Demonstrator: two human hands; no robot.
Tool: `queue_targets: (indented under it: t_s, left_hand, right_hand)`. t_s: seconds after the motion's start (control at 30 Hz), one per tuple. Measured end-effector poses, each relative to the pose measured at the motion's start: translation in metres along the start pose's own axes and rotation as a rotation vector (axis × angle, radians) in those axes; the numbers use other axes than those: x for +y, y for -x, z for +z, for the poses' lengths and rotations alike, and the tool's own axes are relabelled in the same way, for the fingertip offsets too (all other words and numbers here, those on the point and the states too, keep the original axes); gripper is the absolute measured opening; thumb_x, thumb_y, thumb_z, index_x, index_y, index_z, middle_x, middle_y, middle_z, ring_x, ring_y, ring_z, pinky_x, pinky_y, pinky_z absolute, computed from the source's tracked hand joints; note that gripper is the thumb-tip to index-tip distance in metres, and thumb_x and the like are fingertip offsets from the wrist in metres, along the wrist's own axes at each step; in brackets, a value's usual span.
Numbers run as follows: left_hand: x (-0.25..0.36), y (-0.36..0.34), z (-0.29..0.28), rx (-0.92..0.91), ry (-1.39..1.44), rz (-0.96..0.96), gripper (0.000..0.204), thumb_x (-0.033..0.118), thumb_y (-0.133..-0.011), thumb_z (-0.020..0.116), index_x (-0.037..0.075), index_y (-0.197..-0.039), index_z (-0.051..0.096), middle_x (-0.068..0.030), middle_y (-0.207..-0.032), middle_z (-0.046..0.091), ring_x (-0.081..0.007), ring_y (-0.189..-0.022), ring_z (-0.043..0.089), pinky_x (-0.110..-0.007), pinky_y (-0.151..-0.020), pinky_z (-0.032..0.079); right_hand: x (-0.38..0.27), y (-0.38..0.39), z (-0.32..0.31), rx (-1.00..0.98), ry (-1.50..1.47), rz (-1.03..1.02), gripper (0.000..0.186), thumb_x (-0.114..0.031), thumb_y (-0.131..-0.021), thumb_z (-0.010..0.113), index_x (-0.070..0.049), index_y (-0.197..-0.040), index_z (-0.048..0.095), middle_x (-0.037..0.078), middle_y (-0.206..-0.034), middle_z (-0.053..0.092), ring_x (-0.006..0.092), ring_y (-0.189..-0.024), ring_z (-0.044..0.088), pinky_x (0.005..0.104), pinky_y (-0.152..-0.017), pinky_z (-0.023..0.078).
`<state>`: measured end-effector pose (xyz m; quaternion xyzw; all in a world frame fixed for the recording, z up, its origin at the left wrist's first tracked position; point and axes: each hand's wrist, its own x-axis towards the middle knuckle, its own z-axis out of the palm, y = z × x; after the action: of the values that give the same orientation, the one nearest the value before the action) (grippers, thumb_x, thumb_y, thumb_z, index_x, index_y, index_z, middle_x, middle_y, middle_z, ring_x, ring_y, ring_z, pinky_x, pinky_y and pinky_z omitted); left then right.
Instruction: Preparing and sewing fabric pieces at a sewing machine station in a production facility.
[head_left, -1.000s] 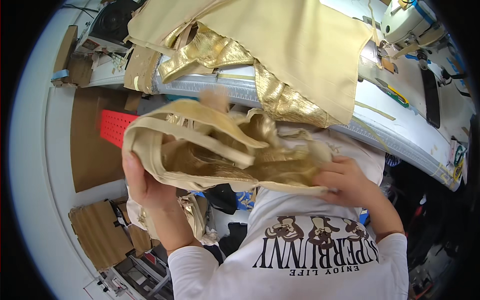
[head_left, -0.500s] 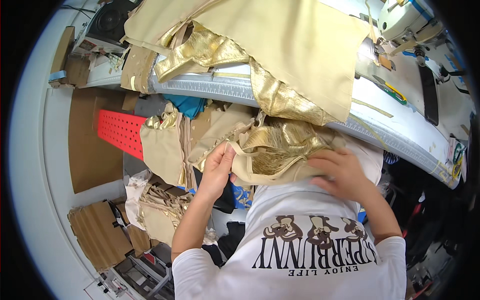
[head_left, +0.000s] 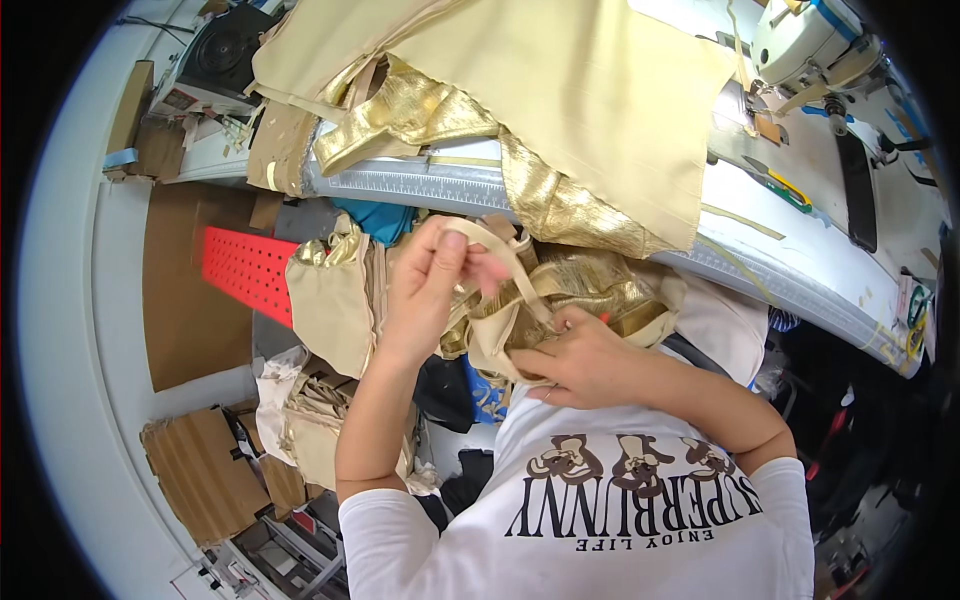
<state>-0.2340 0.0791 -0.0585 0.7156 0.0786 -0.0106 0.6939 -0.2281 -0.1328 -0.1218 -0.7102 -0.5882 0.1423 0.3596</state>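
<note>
A beige and gold garment piece (head_left: 590, 280) lies bunched over my lap, just below the table's front edge. From it rises a narrow beige strap (head_left: 522, 285), curving up to my left hand (head_left: 430, 280). The thumb and fingers of that hand pinch the strap's upper end. Lower and to the right, my right hand (head_left: 590, 362) closes on the garment's beige edge near the strap's base. Part of the cloth under its fingers is hidden.
Large beige panels (head_left: 590, 90) and a gold piece (head_left: 560, 190) cover the table. A yellow-green cutter (head_left: 780, 188), a dark flat slab (head_left: 857, 190) and a white machine (head_left: 800, 40) stand right. Left are a red perforated board (head_left: 245, 270), stacked beige pieces (head_left: 325, 310) and a cardboard box (head_left: 200, 475).
My left hand has moved up, lifting the strap away from the garment. My right hand has shifted left and down and now grips the beige edge.
</note>
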Motion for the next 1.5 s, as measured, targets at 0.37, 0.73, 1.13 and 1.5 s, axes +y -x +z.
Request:
queue_targets:
  t_s: [0.37,0.73,1.13,1.5]
  left_hand:
    - [-0.036,0.053,-0.010,0.005,-0.710,-0.068,0.036,0.019,-0.073,0.084,0.006,-0.100,0.064,-0.0107,-0.107,0.059,-0.0273,-0.101,0.060,-0.034,-0.085,0.047]
    - [-0.060,0.060,0.005,-0.103,0.015,-0.267,0.013,0.008,-0.095,0.064,-0.001,-0.103,0.063,0.0018,-0.085,0.066,-0.0018,-0.073,0.054,-0.019,-0.063,0.044]
    - [-0.053,0.059,0.026,-0.018,-0.177,-0.099,0.016,0.002,-0.081,0.075,-0.003,-0.095,0.070,-0.0051,-0.085,0.067,-0.0060,-0.071,0.058,-0.022,-0.064,0.047]
    - [-0.060,0.053,0.028,0.064,-0.255,-0.045,0.015,-0.002,-0.087,0.070,-0.005,-0.101,0.067,0.0014,-0.082,0.063,-0.0017,-0.069,0.052,-0.017,-0.059,0.039]
  right_hand:
    - [0.006,0.007,0.018,-0.101,0.012,-0.028,0.060,-0.013,-0.085,0.057,-0.023,-0.143,0.048,0.011,-0.100,0.068,0.0288,-0.075,0.068,0.0420,-0.087,0.051]
    - [0.011,0.012,-0.031,0.524,-0.262,0.118,0.013,-0.019,-0.086,0.069,-0.006,-0.090,0.067,0.010,-0.086,0.062,0.0244,-0.072,0.063,0.0350,-0.068,0.051]
    - [0.019,0.003,-0.038,0.434,0.005,0.072,0.022,-0.015,-0.077,0.074,-0.011,-0.096,0.063,0.004,-0.100,0.059,0.0239,-0.071,0.063,0.0343,-0.063,0.051]
    - [0.001,0.033,-0.046,0.425,-0.018,0.119,0.012,-0.006,-0.079,0.069,-0.008,-0.091,0.067,0.004,-0.072,0.061,0.0249,-0.059,0.059,0.0357,-0.052,0.044]
